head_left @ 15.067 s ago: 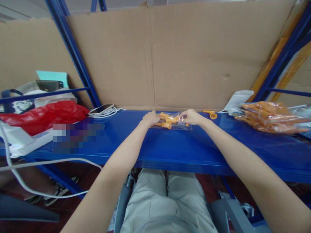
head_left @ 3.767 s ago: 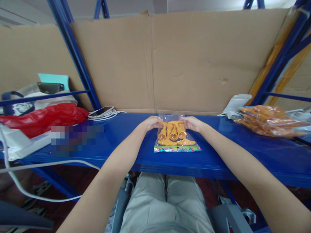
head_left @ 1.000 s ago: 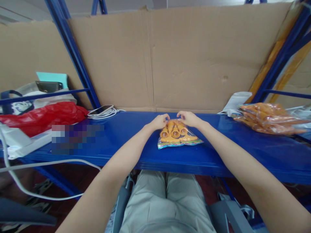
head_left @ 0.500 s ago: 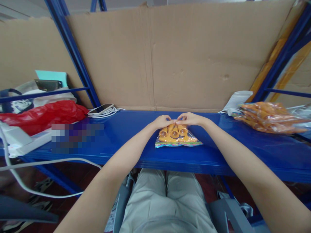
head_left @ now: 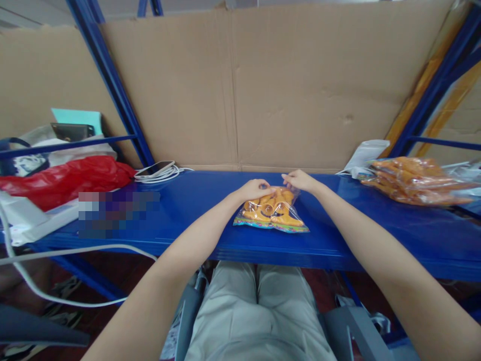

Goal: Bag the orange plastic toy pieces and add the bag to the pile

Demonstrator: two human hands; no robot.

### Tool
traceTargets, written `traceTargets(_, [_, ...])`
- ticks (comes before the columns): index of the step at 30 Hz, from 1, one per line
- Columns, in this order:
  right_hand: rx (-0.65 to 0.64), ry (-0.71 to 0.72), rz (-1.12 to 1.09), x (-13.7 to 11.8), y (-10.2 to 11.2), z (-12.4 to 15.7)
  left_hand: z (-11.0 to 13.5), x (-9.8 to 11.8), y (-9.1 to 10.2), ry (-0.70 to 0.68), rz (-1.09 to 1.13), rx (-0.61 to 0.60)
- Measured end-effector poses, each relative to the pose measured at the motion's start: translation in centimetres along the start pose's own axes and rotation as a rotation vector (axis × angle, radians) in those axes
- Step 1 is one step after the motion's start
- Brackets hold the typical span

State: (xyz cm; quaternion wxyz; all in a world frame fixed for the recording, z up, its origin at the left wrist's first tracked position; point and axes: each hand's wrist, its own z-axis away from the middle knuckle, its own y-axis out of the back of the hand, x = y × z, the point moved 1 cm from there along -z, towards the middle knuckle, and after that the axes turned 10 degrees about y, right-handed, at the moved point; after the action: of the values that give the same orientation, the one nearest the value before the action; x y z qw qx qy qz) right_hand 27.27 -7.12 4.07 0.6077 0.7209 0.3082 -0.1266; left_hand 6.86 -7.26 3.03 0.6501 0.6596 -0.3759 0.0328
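Observation:
A clear plastic bag [head_left: 271,213] with a colourful printed strip along its near edge lies on the blue table, slightly turned. Inside are several orange plastic pieces [head_left: 282,206], some with round funnel-like openings. My left hand [head_left: 255,189] is closed on the bag's far edge, thumb and fingers pinched together at its left part. At the far right corner of the same edge, my right hand [head_left: 301,181] has its fingers bent and drawn together against the clear film. The fingertips of both hands are small and partly hidden.
More bagged orange pieces [head_left: 413,180] lie at the right beside a white packet [head_left: 368,154]. At the left are a phone [head_left: 156,170] with a coiled white cable, a red plastic bag [head_left: 71,178] and a white power strip [head_left: 52,218]. Cardboard [head_left: 300,90] stands behind the table.
My hands have moved apart along the bag's far edge, the right one going right and slightly up. The bag has turned a little and shifted left, and its orange pieces sit differently.

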Motion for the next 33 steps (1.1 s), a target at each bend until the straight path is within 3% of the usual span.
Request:
traceTargets(3, [-0.16, 0.029, 0.029, -0.8, -0.3, 0.6, -0.2, 0.0, -0.4, -0.023, 0.012, 0.001])
traceTargets(7, [-0.229, 0.015, 0.04, -1.5, 0.1, 1.4, -0.5, -0.2, -0.7, -0.049, 0.042, -0.001])
traceTargets(13, [-0.363, -0.118, -0.228, -1.6, 0.4, 2.1, -0.4, -0.3, -0.9, -0.054, 0.11, -0.022])
traceTargets(19, [-0.526, -0.148, -0.425, -2.0, 0.2, 2.6, -0.3, -0.2, -1.0, -0.06, 0.16, -0.052])
traceTargets(24, [-0.558, -0.128, -0.409, -1.9, 0.2, 2.7, -0.2, 0.1, -0.8, -0.061, 0.229, -0.081])
traceTargets(29, [-0.615, -0.107, -0.337, -2.3, 0.6, 2.7, 0.1, 0.6, -0.7, 0.102, 0.395, -0.148])
traceTargets(33, [-0.632, -0.087, -0.323, -2.7, 1.1, 2.8, 0.3, 1.1, -0.6, 0.132, 0.482, -0.199])
